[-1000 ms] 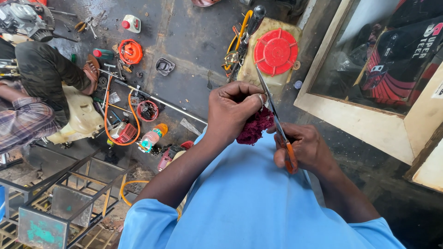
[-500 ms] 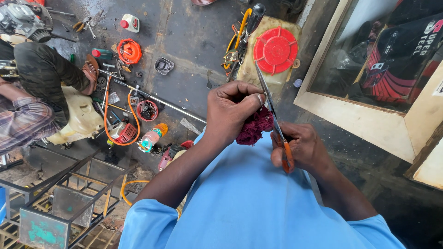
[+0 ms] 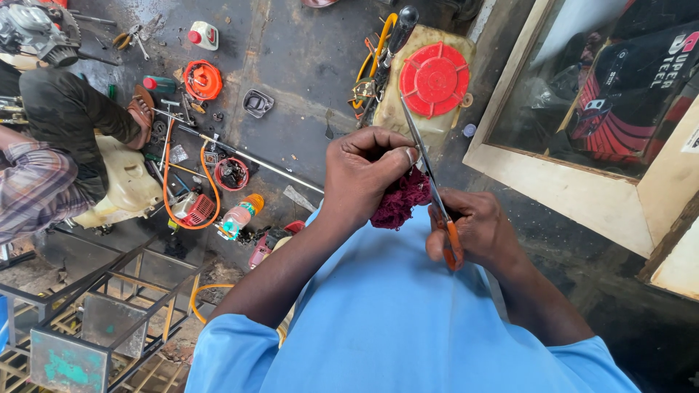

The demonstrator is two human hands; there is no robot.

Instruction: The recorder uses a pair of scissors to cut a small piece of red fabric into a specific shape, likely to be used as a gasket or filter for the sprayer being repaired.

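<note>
My left hand (image 3: 362, 171) pinches a bunched dark red cloth (image 3: 399, 201) in front of my blue shirt. My right hand (image 3: 477, 229) grips orange-handled scissors (image 3: 429, 185), whose long blades point up and away, right beside the cloth and my left fingertips. Whether the blades are cutting into the cloth is hidden by my fingers.
Below lies a dirty floor with a yellowish tank with a red round cap (image 3: 435, 78), an orange hose (image 3: 172, 185), a small bottle (image 3: 239, 216), tools and small parts. Another person (image 3: 51, 156) crouches at left. A metal frame (image 3: 87, 320) stands lower left, a wooden-framed glass case (image 3: 582, 145) at right.
Nearly nothing differs; both hands stay together with the cloth and scissors, shifting only slightly.
</note>
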